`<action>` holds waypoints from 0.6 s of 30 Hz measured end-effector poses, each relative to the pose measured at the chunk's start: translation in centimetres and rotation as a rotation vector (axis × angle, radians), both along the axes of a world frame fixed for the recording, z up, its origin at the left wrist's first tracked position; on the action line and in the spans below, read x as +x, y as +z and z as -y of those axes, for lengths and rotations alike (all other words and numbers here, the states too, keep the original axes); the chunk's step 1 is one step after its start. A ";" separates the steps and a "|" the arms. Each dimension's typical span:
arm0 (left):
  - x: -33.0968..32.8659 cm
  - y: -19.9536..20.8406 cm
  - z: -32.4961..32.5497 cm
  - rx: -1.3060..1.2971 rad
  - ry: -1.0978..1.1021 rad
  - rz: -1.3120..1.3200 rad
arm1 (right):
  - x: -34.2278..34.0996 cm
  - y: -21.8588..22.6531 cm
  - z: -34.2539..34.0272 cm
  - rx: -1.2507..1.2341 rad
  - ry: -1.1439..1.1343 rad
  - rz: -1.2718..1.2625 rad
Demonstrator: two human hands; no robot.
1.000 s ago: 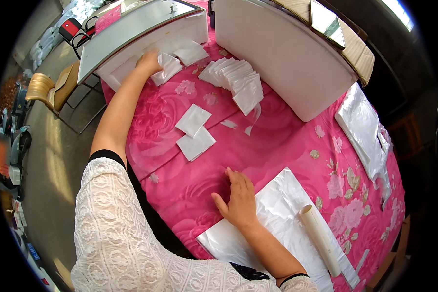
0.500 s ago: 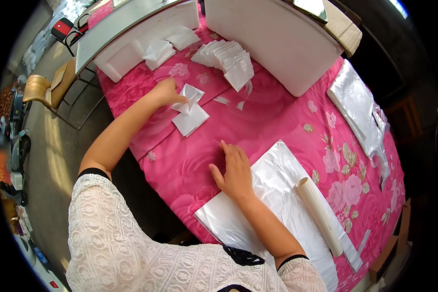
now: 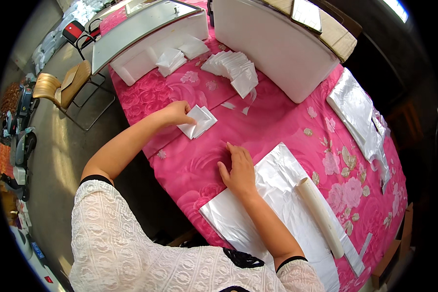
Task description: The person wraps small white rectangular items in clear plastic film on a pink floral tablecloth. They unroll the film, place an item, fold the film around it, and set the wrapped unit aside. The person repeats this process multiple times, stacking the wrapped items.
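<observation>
My left hand [image 3: 177,114] pinches the edge of a folded white plastic bag [image 3: 204,119], which lies over one or more others like it on the pink cloth. Between thumb and fingers only part of the film shows. Open, with its fingers apart, my right hand [image 3: 239,170] is by the upper corner of a stack of flat white plastic bags [image 3: 272,194] at the table's near edge. A pale tube [image 3: 320,218] lies across that stack.
Fanned folded bags [image 3: 233,70] lie at the far middle, with another folded pile [image 3: 170,62] to their left. A white foam box [image 3: 272,48] and a white-sided board [image 3: 146,51] stand behind. Crumpled silvery plastic [image 3: 357,117] lies to the right.
My left hand has moved down and right with the folded bag, which now overlaps the one beneath more fully. My right hand has barely moved, and the whole view has shifted slightly.
</observation>
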State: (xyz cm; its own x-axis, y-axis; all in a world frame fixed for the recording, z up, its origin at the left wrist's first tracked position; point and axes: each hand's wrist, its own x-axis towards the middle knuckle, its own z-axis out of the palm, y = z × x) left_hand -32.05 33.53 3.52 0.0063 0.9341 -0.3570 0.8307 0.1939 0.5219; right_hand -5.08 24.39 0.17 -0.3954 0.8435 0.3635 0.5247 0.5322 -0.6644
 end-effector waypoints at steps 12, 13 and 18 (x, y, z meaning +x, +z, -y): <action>-3.7 2.1 -5.7 -0.019 -0.053 -0.083 | 0.0 0.0 -0.2 -0.032 0.005 0.006; -4.9 2.5 -7.4 0.010 -0.047 -0.163 | 0.1 0.1 -0.2 -0.042 0.005 0.008; -9.3 2.3 -11.8 0.363 0.133 -0.423 | -0.1 -0.2 -0.1 -0.008 0.001 -0.004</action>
